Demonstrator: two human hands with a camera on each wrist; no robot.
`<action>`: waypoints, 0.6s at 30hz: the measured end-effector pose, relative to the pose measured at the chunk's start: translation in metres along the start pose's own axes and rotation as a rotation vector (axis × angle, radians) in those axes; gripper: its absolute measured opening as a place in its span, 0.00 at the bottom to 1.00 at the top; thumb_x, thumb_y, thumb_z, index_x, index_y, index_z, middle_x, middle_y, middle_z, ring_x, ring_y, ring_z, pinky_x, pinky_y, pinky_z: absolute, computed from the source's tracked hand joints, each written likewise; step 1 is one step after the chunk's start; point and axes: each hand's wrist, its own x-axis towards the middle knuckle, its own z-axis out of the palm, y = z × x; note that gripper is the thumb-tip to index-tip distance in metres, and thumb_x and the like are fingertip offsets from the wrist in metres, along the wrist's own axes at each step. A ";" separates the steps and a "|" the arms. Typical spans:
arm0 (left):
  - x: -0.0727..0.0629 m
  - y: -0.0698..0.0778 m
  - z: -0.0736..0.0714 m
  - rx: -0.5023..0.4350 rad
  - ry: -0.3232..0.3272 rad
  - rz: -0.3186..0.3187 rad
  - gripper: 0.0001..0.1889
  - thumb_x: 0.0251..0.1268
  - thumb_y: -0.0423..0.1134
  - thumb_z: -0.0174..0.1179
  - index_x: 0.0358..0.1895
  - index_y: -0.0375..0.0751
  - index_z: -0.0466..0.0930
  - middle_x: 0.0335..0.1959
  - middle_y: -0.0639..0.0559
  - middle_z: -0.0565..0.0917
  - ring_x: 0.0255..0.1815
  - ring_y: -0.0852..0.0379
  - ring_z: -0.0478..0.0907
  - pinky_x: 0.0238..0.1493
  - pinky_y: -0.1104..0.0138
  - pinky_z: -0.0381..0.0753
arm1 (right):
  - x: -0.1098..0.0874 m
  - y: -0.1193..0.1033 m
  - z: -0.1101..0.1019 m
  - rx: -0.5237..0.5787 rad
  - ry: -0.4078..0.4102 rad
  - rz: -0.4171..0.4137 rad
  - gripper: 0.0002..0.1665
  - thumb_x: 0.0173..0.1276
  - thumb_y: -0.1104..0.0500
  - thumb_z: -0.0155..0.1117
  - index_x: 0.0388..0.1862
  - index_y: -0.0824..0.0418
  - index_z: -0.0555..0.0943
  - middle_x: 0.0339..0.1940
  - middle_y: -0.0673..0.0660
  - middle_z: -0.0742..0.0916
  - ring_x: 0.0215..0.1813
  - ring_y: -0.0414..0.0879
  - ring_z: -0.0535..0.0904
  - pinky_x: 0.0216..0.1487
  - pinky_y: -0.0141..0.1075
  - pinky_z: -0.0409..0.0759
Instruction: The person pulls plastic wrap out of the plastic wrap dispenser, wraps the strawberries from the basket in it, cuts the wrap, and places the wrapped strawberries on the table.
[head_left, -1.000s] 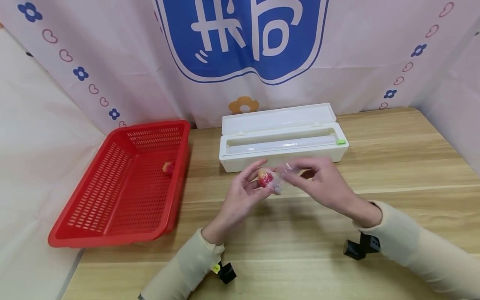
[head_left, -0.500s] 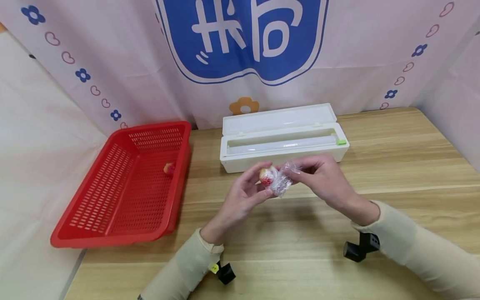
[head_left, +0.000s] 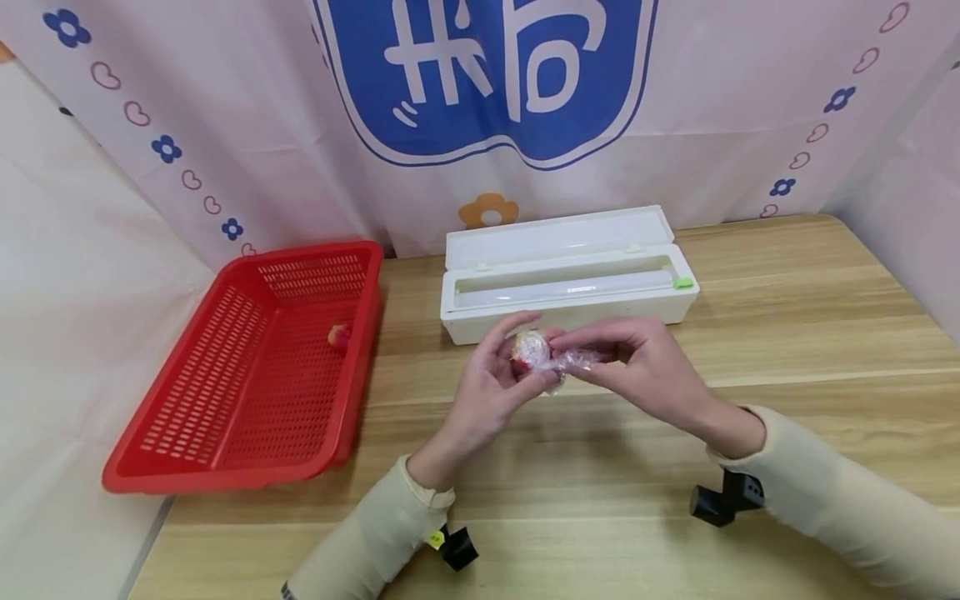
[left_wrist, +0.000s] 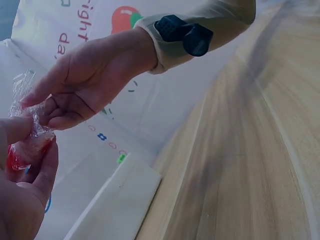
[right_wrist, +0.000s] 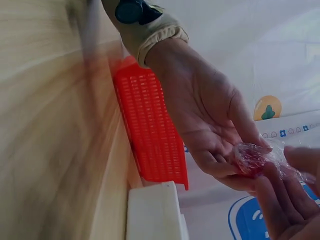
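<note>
A small round red-and-yellow fruit (head_left: pixel 529 350), partly covered in clear plastic wrap, is held in the fingers of my left hand (head_left: pixel 483 387). My right hand (head_left: pixel 648 371) pinches the gathered tail of plastic wrap (head_left: pixel 579 359) on the fruit's right side. In the left wrist view the crinkled wrap (left_wrist: pixel 22 90) stands up from the red fruit (left_wrist: pixel 19 157) between the two hands. The right wrist view shows the wrapped fruit (right_wrist: pixel 250 159) against the left hand's fingers. Both hands are above the table, just in front of the white box. Fingers hide part of the fruit.
The long white box (head_left: pixel 570 321) has its lid (head_left: pixel 558 237) raised and a roll of plastic wrap (head_left: pixel 562 289) inside. At left, a red plastic basket (head_left: pixel 341 417) contains another red-and-yellow fruit (head_left: pixel 339 337). Behind the wooden table (head_left: pixel 810 333) hangs a printed cloth (head_left: pixel 697 158).
The right hand has drawn the loose wrap together into a narrower tail beside the fruit. More of the fruit's near face is now under wrap. Basket and box stay put.
</note>
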 end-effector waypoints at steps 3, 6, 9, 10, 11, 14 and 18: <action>0.000 0.000 0.000 0.025 0.010 0.018 0.28 0.61 0.18 0.58 0.66 0.32 0.67 0.64 0.34 0.75 0.55 0.57 0.81 0.51 0.69 0.85 | 0.000 -0.003 -0.003 -0.072 -0.028 -0.080 0.18 0.59 0.65 0.74 0.48 0.55 0.87 0.49 0.51 0.90 0.45 0.38 0.85 0.40 0.32 0.86; 0.000 -0.001 -0.001 0.056 0.027 0.021 0.26 0.60 0.18 0.59 0.63 0.31 0.70 0.59 0.38 0.77 0.49 0.57 0.83 0.48 0.70 0.85 | 0.000 -0.005 -0.003 -0.107 -0.016 -0.164 0.15 0.58 0.64 0.75 0.46 0.55 0.88 0.45 0.50 0.90 0.43 0.37 0.84 0.38 0.32 0.86; -0.001 0.000 -0.001 0.076 0.027 0.008 0.25 0.60 0.20 0.62 0.62 0.30 0.70 0.53 0.41 0.77 0.43 0.58 0.83 0.44 0.70 0.86 | 0.001 -0.005 -0.004 -0.063 0.023 -0.135 0.09 0.63 0.65 0.70 0.43 0.58 0.89 0.40 0.52 0.91 0.36 0.39 0.85 0.35 0.33 0.86; -0.001 0.000 0.000 0.081 0.026 0.002 0.26 0.60 0.21 0.62 0.63 0.30 0.70 0.53 0.41 0.77 0.43 0.57 0.83 0.44 0.70 0.86 | 0.002 -0.004 -0.005 -0.037 0.036 -0.100 0.08 0.65 0.65 0.69 0.42 0.59 0.89 0.39 0.53 0.91 0.34 0.40 0.85 0.34 0.34 0.86; -0.001 0.001 0.000 0.092 0.026 -0.002 0.26 0.60 0.22 0.63 0.63 0.31 0.71 0.52 0.39 0.78 0.43 0.57 0.83 0.43 0.70 0.86 | 0.003 -0.003 -0.006 -0.006 0.047 -0.055 0.07 0.65 0.64 0.68 0.41 0.60 0.89 0.37 0.54 0.91 0.32 0.41 0.86 0.34 0.35 0.86; -0.002 0.002 0.001 0.106 0.018 -0.016 0.28 0.61 0.24 0.64 0.66 0.36 0.70 0.53 0.34 0.79 0.45 0.57 0.83 0.45 0.68 0.86 | 0.007 0.000 -0.008 0.086 0.038 0.083 0.07 0.66 0.60 0.69 0.40 0.60 0.88 0.36 0.56 0.90 0.31 0.45 0.86 0.35 0.38 0.87; -0.002 0.003 0.002 0.036 0.005 -0.035 0.32 0.64 0.22 0.59 0.71 0.41 0.64 0.54 0.28 0.77 0.47 0.56 0.84 0.49 0.66 0.86 | 0.010 0.004 -0.006 0.191 0.008 0.164 0.10 0.65 0.59 0.70 0.42 0.63 0.88 0.36 0.54 0.91 0.33 0.46 0.86 0.37 0.39 0.88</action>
